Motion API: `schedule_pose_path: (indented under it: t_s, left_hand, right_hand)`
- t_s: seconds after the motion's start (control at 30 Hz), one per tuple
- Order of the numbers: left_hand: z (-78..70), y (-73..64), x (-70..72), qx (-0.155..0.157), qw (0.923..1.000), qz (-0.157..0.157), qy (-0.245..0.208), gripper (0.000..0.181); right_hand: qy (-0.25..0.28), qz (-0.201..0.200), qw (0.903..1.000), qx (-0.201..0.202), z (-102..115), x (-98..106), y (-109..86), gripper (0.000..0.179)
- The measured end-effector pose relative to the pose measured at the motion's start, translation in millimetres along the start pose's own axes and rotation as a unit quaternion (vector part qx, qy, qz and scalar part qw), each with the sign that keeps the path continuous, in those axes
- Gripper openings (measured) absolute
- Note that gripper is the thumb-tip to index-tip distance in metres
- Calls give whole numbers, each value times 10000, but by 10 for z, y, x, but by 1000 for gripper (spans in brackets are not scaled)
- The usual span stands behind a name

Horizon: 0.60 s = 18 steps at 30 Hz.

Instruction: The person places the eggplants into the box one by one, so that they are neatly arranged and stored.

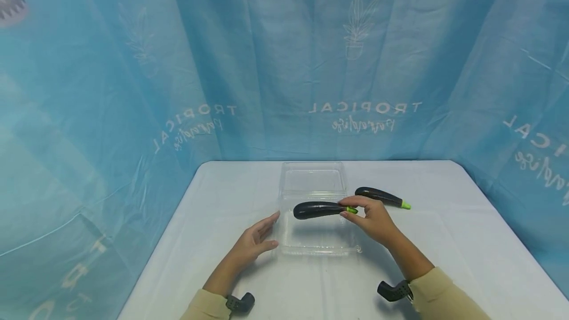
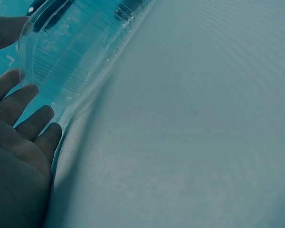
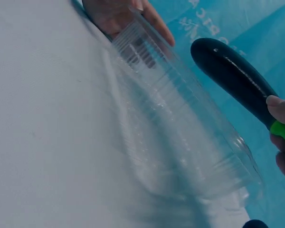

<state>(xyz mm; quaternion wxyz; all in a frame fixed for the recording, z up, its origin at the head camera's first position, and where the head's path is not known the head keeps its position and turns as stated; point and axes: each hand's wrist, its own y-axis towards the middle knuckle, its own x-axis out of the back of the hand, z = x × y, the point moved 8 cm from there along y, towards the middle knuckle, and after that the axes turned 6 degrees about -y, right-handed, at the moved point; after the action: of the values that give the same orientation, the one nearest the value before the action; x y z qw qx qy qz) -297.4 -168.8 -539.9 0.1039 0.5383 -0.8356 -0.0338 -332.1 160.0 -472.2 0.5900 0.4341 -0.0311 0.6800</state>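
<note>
In the head view, my right hand (image 1: 372,220) pinches a dark eggplant (image 1: 315,210) by its green stem end. The eggplant lies level above a clear plastic clamshell box (image 1: 306,241), its round end pointing left. From the right wrist view, the held eggplant (image 3: 230,78) shows above the side of the box (image 3: 190,133). My left hand (image 1: 252,242) is at the box's left side, fingers spread and loosely bent. Its fingertips (image 2: 46,114) are right at the clear wall in the left wrist view. A second eggplant (image 1: 378,195) lies right of the box, partly behind my right hand.
The box's lid (image 1: 313,179) is folded back toward the far edge of the white-covered table (image 1: 222,196). Blue printed curtains (image 1: 320,63) hang behind and on both sides. A dark wrist camera (image 1: 393,290) sits on each wrist.
</note>
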Motion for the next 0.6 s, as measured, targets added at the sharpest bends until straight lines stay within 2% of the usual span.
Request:
schedule_pose_path:
  t_s: [0.3,0.6]
  left_hand:
    - [4,10,15,-22,9999,-33,119,73]
    - [20,13,1,-23,10000,34,5,73]
  right_hand:
    - [-196,122,9995,237,31,-191,114,29]
    - [-488,413,9978,152,73,-350,201,28]
